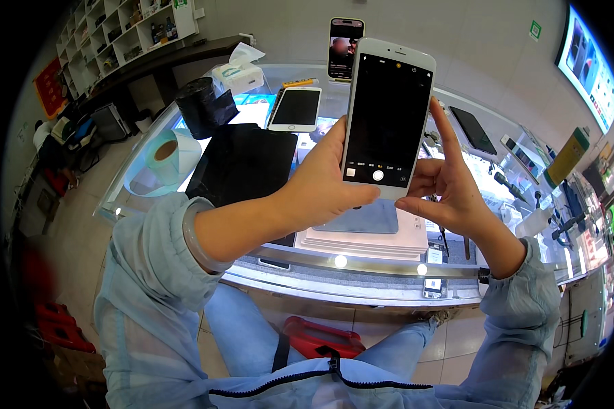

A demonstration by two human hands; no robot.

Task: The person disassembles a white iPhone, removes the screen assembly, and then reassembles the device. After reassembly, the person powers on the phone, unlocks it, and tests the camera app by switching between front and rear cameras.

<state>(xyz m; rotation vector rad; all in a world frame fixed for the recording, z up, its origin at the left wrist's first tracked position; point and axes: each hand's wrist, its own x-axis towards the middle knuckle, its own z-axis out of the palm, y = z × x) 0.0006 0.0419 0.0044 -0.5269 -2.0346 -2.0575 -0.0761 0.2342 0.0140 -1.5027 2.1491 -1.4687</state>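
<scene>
A white phone point(387, 117) is held upright above the glass counter point(361, 269), its screen turned toward the camera. The left hand point(317, 180) is closed around the phone's lower left edge, the thumb pressed across the bottom bezel. The right hand point(447, 187) is set against the lower right edge, index finger stretched up along the side, the other fingers curled loosely; a full clamp on that side cannot be confirmed. The screen is mostly black with a row of controls and a round white button at its foot, likely a camera view. The phone is thus lifted and switched on; the round button is not being touched. On the counter are noted a second white phone point(295, 109) lying flat, a black mat point(242, 163), a tape roll point(167, 153), a tissue box point(239, 73) and a stack of white sheets point(368, 238).
</scene>
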